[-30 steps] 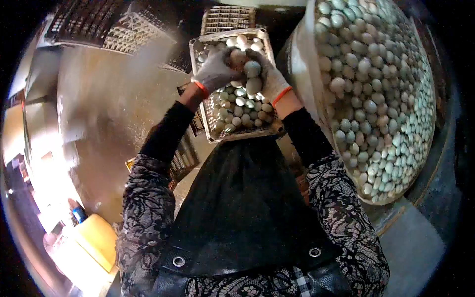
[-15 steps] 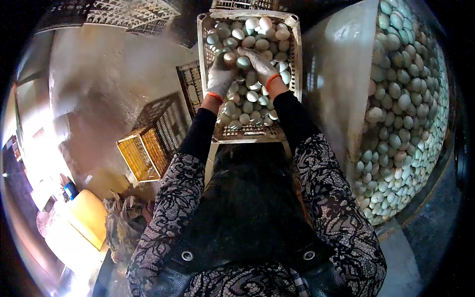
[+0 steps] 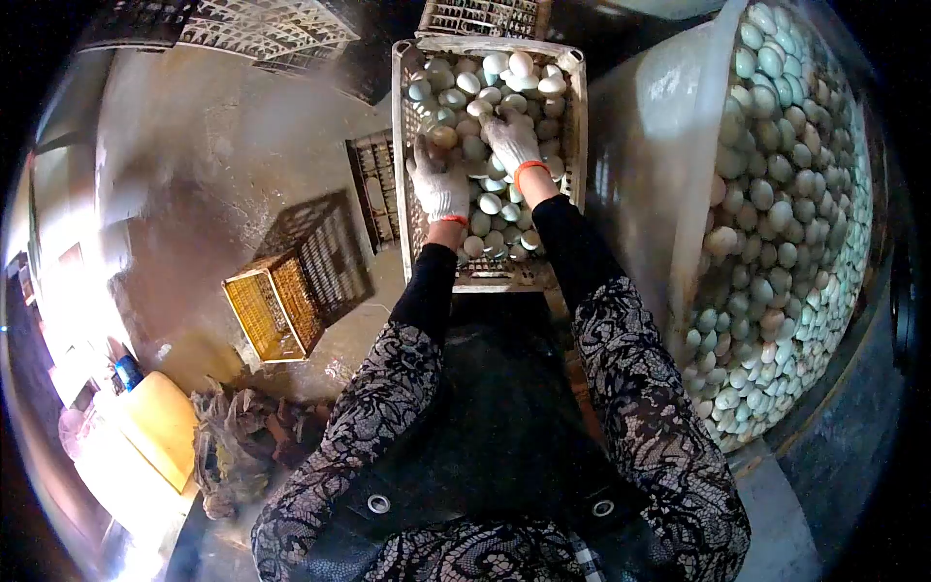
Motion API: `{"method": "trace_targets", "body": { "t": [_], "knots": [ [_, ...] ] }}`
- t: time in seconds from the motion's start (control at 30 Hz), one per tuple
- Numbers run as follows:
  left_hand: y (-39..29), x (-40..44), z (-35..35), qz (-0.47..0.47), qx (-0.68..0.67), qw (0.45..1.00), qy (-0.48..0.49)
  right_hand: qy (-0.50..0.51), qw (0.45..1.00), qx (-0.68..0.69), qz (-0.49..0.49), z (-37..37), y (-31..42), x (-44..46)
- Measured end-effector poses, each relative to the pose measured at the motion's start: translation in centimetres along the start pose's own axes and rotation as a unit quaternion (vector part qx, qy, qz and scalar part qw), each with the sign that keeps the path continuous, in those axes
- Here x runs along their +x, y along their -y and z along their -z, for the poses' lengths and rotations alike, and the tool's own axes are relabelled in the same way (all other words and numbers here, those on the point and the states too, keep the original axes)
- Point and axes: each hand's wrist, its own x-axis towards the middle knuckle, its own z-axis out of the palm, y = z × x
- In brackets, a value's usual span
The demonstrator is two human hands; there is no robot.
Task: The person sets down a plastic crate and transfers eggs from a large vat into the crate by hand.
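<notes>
A pale plastic crate in front of me is filled with duck eggs in white, pale green and tan. My left hand, in a light knit glove with an orange band at the wrist, lies on the eggs at the crate's left side. Its fingers are apart, close below a tan egg. To the right, my gloved right hand rests on eggs near the crate's middle, fingers spread and pointing down among them. Its fingertips are partly hidden, and I see no egg lifted in either hand.
A large pale-walled tub heaped with eggs stands at my right. On the floor to the left are a yellow crate and a dark crate. Another crate sits behind mine. A crumpled sack lies lower left.
My left hand has drawn back toward me and slightly right, away from the eggs it cupped. My right hand has shifted a little, its fingers now lower among the eggs. The view has tilted slightly.
</notes>
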Motion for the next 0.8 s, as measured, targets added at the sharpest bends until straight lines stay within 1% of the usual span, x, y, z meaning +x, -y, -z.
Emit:
{"method": "trace_targets", "body": {
  "t": [0.07,0.1,0.13,0.2,0.23,0.27,0.3,0.33,0.37,0.4,0.43,0.47,0.5,0.53,0.57,0.6,0.63,0.67,0.73,0.77,0.8],
  "knots": [
    [0.0,-0.5,0.1,-0.015,0.003,1.000,-0.015,0.045,0.997,-0.051,-0.047,0.0,-0.7,0.8],
    [-0.8,-0.6,0.3,0.015,-0.014,1.000,-0.005,0.042,0.993,-0.068,-0.087,0.6,0.3,0.6],
    [-1.1,-1.0,0.6,0.016,-0.017,1.000,-0.007,0.043,0.993,-0.070,-0.085,0.9,0.9,0.4],
    [-1.3,-2.0,1.1,-0.021,0.036,0.999,-0.028,-0.018,0.999,-0.016,-0.026,1.3,2.0,0.3],
    [-1.3,-2.2,1.2,-0.029,0.048,0.998,-0.026,-0.013,0.999,-0.039,-0.003,1.4,2.5,0.6],
    [-1.2,-2.0,1.4,-0.027,0.048,0.998,-0.027,-0.011,0.999,-0.040,-0.004,1.4,3.0,0.7],
    [-0.5,-1.6,1.4,-0.095,0.029,0.995,-0.021,-0.053,0.992,-0.065,0.098,1.3,3.9,0.6],
    [-0.5,-1.3,1.6,-0.162,0.010,0.987,-0.014,-0.054,0.989,-0.067,0.119,1.2,5.1,0.9],
    [-0.6,-0.9,1.7,-0.172,0.007,0.985,-0.011,-0.037,0.991,-0.063,0.108,1.1,6.5,1.2],
    [-0.6,0.1,1.5,-0.194,-0.024,0.981,0.005,-0.017,0.994,-0.060,0.085,0.7,7.2,1.8],
    [-0.6,1.0,1.5,-0.204,-0.014,0.979,0.023,-0.006,0.994,-0.066,0.083,0.3,8.0,2.2],
    [-0.6,2.0,1.5,-0.218,-0.005,0.975,0.037,-0.013,0.990,-0.088,0.110,-0.1,8.4,2.7],
    [-1.3,3.0,1.9,-0.235,0.032,0.970,0.042,-0.020,0.984,-0.111,0.138,-0.6,8.3,3.6],
    [-1.5,3.6,1.8,-0.233,0.073,0.969,0.030,-0.049,0.951,-0.169,0.254,-1.3,7.6,4.9],
    [-1.7,4.1,1.7,-0.224,0.100,0.968,0.047,-0.077,0.901,-0.225,0.363,-1.9,6.7,6.2],
    [-2.0,4.5,1.7,-0.214,0.128,0.966,0.068,-0.076,0.901,-0.223,0.365,-2.2,6.4,6.8],
    [-2.1,4.3,2.1,-0.281,0.156,0.945,0.056,-0.062,0.889,-0.266,0.368,-2.5,6.0,7.3],
    [-2.4,4.5,2.2,-0.281,0.156,0.945,0.056,-0.048,0.874,-0.310,0.371,-2.7,5.7,8.0],
    [-2.8,5.9,1.7,-0.295,0.142,0.944,0.047,-0.010,0.903,-0.244,0.355,-3.6,5.0,9.3],
    [-2.9,6.3,1.6,-0.297,0.099,0.949,0.032,0.066,0.960,-0.097,0.255,-3.3,4.3,9.6],
    [-3.3,6.6,1.6,-0.301,0.056,0.952,0.016,0.038,0.942,-0.164,0.290,-3.0,4.2,8.3]
  ]
}}
